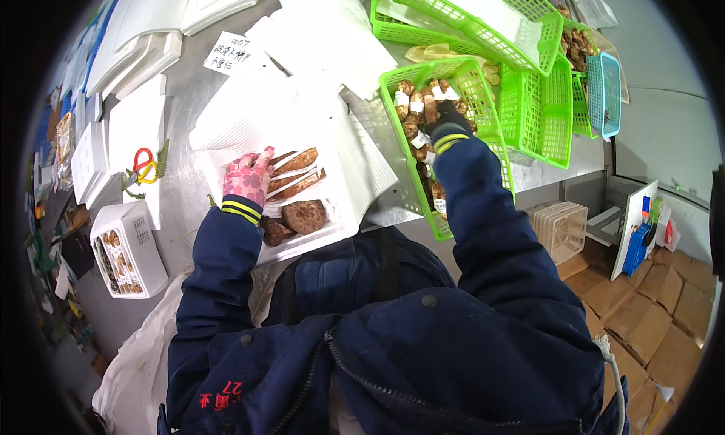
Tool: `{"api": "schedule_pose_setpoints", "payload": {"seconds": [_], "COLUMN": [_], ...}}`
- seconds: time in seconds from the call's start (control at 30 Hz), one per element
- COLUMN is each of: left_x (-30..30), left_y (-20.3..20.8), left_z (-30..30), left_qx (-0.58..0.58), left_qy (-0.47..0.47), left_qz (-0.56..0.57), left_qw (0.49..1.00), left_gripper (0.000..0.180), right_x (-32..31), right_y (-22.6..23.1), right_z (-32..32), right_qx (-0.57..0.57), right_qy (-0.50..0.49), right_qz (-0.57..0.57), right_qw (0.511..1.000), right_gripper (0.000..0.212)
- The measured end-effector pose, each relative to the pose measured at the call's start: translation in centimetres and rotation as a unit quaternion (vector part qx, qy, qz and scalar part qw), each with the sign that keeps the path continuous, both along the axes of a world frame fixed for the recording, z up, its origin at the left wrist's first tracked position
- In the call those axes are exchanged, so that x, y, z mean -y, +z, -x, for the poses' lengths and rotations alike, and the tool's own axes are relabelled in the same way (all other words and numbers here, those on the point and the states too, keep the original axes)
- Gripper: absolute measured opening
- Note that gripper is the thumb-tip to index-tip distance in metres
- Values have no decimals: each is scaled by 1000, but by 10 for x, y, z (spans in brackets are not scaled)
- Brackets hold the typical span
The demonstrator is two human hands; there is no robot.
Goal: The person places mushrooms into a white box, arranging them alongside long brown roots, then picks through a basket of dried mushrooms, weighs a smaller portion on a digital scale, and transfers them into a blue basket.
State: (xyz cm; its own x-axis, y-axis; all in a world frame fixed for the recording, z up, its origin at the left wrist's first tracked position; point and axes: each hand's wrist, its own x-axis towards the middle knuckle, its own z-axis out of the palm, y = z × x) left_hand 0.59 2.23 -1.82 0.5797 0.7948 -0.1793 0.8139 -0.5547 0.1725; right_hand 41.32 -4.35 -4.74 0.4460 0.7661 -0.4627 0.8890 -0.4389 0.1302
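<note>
My left hand (248, 177), in a pink patterned glove, lies over the left side of a white foam tray (343, 222), fingers stretched out. Beside its fingertips are long brown-and-pale mushroom pieces (296, 184). A round brown mushroom cap (305, 217) and a smaller dark one (276, 231) sit nearer me in the tray. My right hand (448, 121), in a black glove, reaches into a green plastic basket (495, 144). Its fingers close round a brown mushroom (430, 106); the glove partly hides the grip. Several mushrooms with white paper bands (415, 103) lie around it.
Stacked green baskets (536, 110) stand at the right, beside a blue basket (604, 95). White foam sheets (325, 35) and a handwritten card (236, 53) lie at the back. Red-and-yellow-handled scissors (143, 167) and a filled white foam box (128, 250) are on the left.
</note>
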Motion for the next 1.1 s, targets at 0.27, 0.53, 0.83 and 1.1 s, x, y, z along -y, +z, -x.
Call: {"api": "schedule_pose_setpoints", "payload": {"seconds": [0.27, 0.53, 0.83, 1.1], "left_x": [5, 27, -23, -31], "left_y": [-1, 100, 63, 32], "left_z": [7, -79, 26, 24], "left_qx": [55, 256, 152, -9], "left_qy": [-2, -43, 15, -5], "left_qz": [-74, -133, -145, -77], "left_qw": [996, 957, 978, 997], "left_gripper": [39, 40, 28, 31], "right_x": [60, 15, -37, -67], "right_y": [59, 106, 92, 87], "right_z": [-19, 91, 170, 184], "right_qx": [-209, -611, -722, -565], "right_qy": [-211, -315, -189, -2], "right_qz": [-272, -346, -218, -278], "right_qw": [915, 639, 628, 777], "right_gripper": [37, 30, 33, 22]}}
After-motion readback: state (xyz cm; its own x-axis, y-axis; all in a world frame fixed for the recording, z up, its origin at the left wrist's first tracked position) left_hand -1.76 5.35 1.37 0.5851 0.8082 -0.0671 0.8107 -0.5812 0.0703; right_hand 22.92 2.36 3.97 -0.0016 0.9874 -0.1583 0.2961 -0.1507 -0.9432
